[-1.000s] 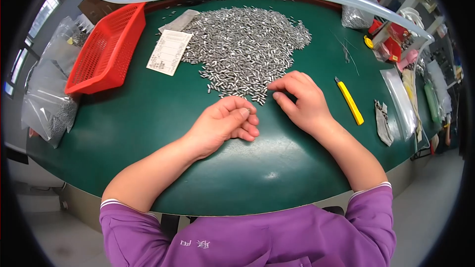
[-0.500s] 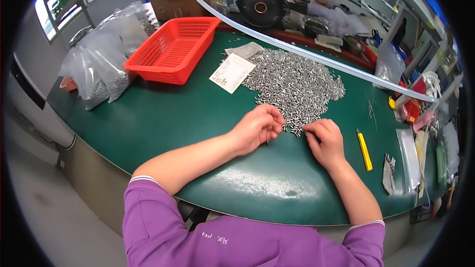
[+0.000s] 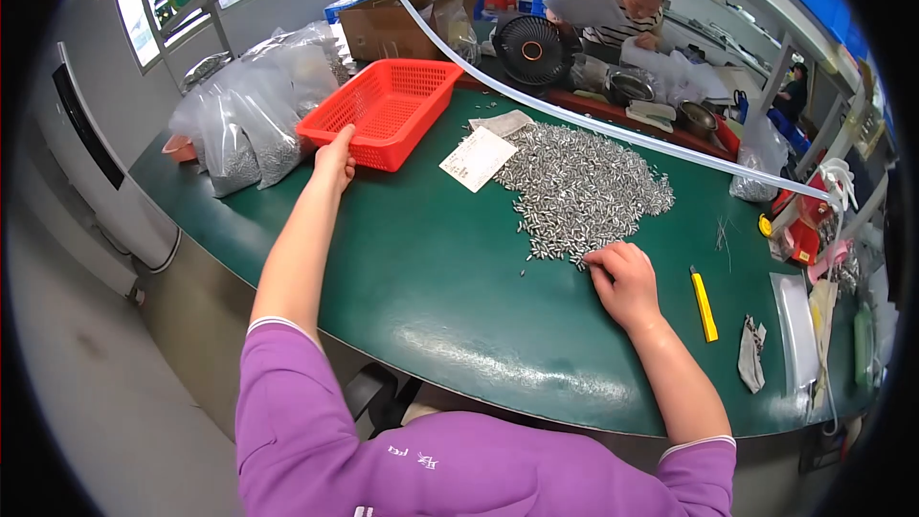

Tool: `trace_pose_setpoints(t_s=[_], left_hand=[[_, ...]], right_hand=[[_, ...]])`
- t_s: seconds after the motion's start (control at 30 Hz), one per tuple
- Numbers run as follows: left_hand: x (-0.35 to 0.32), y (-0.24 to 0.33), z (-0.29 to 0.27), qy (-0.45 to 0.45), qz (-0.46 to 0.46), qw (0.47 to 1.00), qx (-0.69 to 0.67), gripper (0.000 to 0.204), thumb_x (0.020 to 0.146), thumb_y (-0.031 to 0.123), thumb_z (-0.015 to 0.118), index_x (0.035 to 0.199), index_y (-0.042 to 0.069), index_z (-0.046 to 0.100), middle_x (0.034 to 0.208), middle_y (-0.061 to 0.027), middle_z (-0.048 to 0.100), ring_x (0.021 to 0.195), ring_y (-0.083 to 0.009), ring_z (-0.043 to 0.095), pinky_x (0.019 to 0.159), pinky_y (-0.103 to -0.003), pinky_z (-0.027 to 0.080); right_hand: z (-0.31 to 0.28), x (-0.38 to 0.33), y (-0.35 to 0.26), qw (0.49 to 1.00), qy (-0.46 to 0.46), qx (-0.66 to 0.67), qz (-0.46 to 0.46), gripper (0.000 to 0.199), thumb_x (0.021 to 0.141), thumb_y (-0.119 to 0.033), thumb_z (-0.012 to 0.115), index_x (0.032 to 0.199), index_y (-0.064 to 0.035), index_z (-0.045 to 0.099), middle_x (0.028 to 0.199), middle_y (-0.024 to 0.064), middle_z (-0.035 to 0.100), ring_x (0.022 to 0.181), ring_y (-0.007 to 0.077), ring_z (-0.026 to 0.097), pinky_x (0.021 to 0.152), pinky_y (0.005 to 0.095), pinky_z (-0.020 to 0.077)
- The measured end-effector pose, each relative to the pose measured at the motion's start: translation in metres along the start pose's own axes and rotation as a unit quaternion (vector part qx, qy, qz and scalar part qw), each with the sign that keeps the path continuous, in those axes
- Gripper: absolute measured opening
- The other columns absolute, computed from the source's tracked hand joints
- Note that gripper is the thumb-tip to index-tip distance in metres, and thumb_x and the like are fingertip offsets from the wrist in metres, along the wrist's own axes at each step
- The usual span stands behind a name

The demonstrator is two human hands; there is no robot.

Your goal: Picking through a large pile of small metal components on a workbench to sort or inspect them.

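Head view: since the earlier frame, left hand (image 3: 335,161) has gone from the heap of small silvery metal cylinders (image 3: 586,191), centre right, to the red rectangular perforated plastic basket (image 3: 383,155), upper left. Left grip closed on basket's near rim. Basket mouth up, long axis lower left to upper right. Right hand (image 3: 627,282) still at heap's lower edge, fingertips bunched; can't tell if pinching a piece.

One perforated red basket (image 3: 391,155), one pile of metal pieces (image 3: 586,190), one yellow cutter (image 3: 704,306), one black fan (image 3: 534,51)
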State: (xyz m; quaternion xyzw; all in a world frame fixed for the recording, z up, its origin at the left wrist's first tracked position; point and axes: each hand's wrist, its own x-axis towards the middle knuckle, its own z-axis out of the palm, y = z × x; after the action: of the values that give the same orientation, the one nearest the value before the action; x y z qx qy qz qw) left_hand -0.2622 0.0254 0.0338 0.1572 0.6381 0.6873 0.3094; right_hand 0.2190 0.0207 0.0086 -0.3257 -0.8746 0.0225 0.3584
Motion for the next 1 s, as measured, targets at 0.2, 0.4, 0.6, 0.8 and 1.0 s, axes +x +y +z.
trace_pose_setpoints(t_s=[0.2,0.4,0.6,0.8,1.0], left_hand=[[-0.033,-0.040,0.014,0.026,0.214,0.968,-0.133,0.018,0.085,0.015,0.054,0.097,0.002,0.052,0.082,-0.0052,0.056,0.067,-0.0147,0.052,0.060,-0.028,0.041],[-0.073,-0.045,-0.018,0.093,0.287,0.933,-0.194,0.026,0.084,0.010,0.052,0.107,-0.002,0.052,0.101,-0.0093,0.061,0.089,-0.0171,0.058,0.082,-0.029,0.046],[-0.108,-0.044,-0.084,0.049,0.322,0.927,-0.186,0.021,0.085,0.005,0.050,0.105,-0.001,0.052,0.102,-0.0073,0.060,0.091,-0.0148,0.057,0.084,-0.029,0.045],[-0.143,-0.049,-0.086,0.066,0.363,0.905,-0.214,0.021,0.086,0.005,0.052,0.106,0.000,0.051,0.103,-0.0068,0.058,0.091,-0.0132,0.055,0.084,-0.029,0.045],[-0.160,-0.059,-0.080,0.044,0.337,0.905,-0.257,0.019,0.088,0.006,0.051,0.106,0.000,0.050,0.104,-0.0073,0.058,0.092,-0.0131,0.055,0.085,-0.029,0.045]], right_hand=[[-0.003,-0.006,0.009,1.000,0.018,0.005,0.023,0.011,0.074,-0.006,0.064,0.082,-0.0128,0.065,0.081,0.0014,0.059,0.082,0.0235,0.056,0.074,0.0358,0.0435],[-0.004,-0.004,0.005,0.999,0.022,0.020,0.022,0.011,0.073,-0.004,0.065,0.082,-0.0103,0.065,0.082,0.0048,0.060,0.081,0.0250,0.058,0.074,0.0366,0.0456],[-0.010,0.000,-0.004,0.999,0.034,0.009,0.010,0.012,0.075,-0.002,0.064,0.085,-0.0095,0.064,0.084,0.0055,0.061,0.081,0.0252,0.058,0.071,0.0351,0.0467],[-0.017,0.040,-0.066,0.995,0.012,0.075,-0.071,0.021,0.075,0.001,0.064,0.094,-0.0073,0.065,0.092,0.0100,0.061,0.090,0.0276,0.059,0.076,0.0360,0.0483],[0.008,0.115,-0.155,0.977,0.016,0.095,-0.191,0.035,0.077,-0.007,0.065,0.111,-0.0080,0.056,0.106,0.0123,0.057,0.095,0.0303,0.057,0.082,0.0384,0.0477]])
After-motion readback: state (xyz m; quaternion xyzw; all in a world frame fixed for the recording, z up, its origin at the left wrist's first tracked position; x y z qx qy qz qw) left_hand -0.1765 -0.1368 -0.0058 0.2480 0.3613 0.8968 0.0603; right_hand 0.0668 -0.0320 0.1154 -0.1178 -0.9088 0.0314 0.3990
